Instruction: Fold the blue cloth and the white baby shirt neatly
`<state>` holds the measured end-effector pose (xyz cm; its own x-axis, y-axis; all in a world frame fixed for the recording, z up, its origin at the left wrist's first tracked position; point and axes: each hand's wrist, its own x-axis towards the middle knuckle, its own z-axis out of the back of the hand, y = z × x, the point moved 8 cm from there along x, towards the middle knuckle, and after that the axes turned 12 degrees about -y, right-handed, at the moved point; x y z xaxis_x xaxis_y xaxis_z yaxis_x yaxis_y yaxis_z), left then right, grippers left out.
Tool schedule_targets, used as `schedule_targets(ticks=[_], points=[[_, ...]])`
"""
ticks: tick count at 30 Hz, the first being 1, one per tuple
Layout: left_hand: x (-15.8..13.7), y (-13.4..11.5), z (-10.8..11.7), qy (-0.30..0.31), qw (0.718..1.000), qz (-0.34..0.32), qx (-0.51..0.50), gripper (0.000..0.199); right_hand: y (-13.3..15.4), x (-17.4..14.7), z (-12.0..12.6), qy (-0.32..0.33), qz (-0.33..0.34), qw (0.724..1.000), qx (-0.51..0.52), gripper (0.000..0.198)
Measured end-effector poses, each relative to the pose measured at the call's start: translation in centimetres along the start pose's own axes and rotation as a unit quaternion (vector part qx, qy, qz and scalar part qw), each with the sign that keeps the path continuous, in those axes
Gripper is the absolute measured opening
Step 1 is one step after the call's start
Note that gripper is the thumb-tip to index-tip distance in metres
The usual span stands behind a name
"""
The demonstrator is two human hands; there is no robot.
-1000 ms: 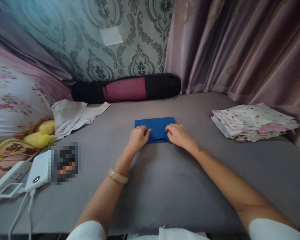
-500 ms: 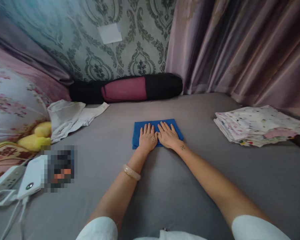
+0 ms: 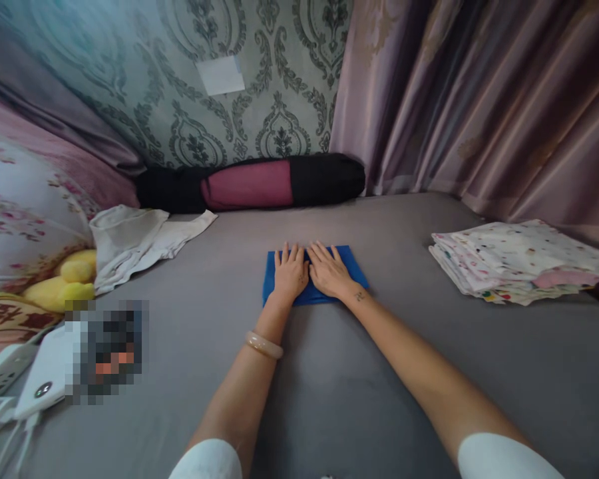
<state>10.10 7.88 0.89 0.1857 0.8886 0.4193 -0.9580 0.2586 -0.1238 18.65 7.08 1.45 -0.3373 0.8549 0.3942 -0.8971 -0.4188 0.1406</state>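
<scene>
A folded blue cloth (image 3: 352,266) lies flat on the grey bed sheet (image 3: 309,412), straight in front of me. My left hand (image 3: 291,271) rests palm down on its left half, fingers stretched out and pointing away. Beside it, my right hand (image 3: 328,271) presses flat on the middle of the cloth, angled to the left. The thumbs nearly meet, and neither hand grips anything. Parts of the cloth are hidden under both palms.
Folded patterned cloths (image 3: 519,259) are stacked at the right. A white garment (image 3: 140,243) lies at the left, near a yellow plush toy (image 3: 62,286). A white power bank (image 3: 50,366) with cables and a power strip (image 3: 10,369) sit front left. A black-and-pink long bag (image 3: 249,184) lies along the wall.
Both hands have shifted slightly to the left across the blue cloth and stay flat on it. The camera view has tilted a little, so the surroundings appear lower.
</scene>
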Motion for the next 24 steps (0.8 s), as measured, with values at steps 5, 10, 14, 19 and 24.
schedule_targets(ticks=[5, 10, 14, 19, 24], points=[[-0.6, -0.3, -1.4, 0.030, 0.999, -0.030, 0.001, 0.052, -0.4, -0.4, -1.7, 0.049, -0.017, 0.998, 0.022, 0.057], [-0.4, -0.2, -1.3, 0.026, 0.999, -0.021, 0.001, 0.051, -0.4, -0.3, -1.6, 0.038, -0.017, 0.999, 0.023, 0.057], [-0.2, -0.2, -1.1, 0.034, 0.999, -0.014, -0.006, 0.050, -0.3, -0.3, -1.3, 0.036, -0.018, 0.999, 0.028, 0.056], [-0.1, 0.5, -0.1, 0.008, 1.000, 0.014, 0.013, 0.051, -1.3, -0.4, 0.2, -0.002, -0.038, 0.999, 0.006, 0.055], [-0.6, 1.6, -0.1, -0.004, 0.998, 0.045, 0.047, 0.057, -2.9, -1.1, -0.1, 0.015, -0.069, 0.997, -0.029, 0.057]])
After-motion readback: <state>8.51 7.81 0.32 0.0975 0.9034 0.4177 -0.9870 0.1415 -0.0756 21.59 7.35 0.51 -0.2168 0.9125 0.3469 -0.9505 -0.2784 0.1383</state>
